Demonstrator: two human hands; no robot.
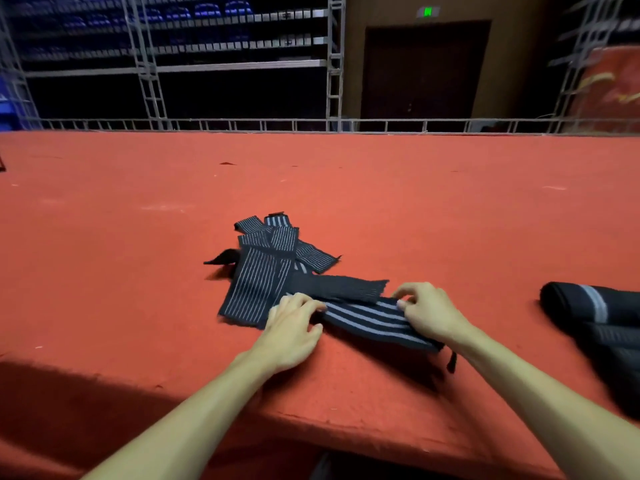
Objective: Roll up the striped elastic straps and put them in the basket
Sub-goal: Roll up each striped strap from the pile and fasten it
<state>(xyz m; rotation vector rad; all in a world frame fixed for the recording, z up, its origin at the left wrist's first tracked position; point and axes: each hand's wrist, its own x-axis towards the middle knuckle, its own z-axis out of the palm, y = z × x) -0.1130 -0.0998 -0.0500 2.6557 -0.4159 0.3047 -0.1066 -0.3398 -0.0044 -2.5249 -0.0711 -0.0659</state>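
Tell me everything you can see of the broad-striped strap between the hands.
The black elastic strap with broad grey stripes looks like stretchy woven fabric. It lies flat and unrolled, slanting near the front edge of the red-covered table. The left hand holds its left end, and the right hand pinches its far edge.

a black elastic strap with broad grey stripes (pixel 367 318) lies flat and slanted near the front edge. just behind it, thin-striped black-and-white elastic straps (pixel 263 271) lie crossed in a loose, unrolled heap. a rolled black strap with a grey band (pixel 588 303) lies far right.
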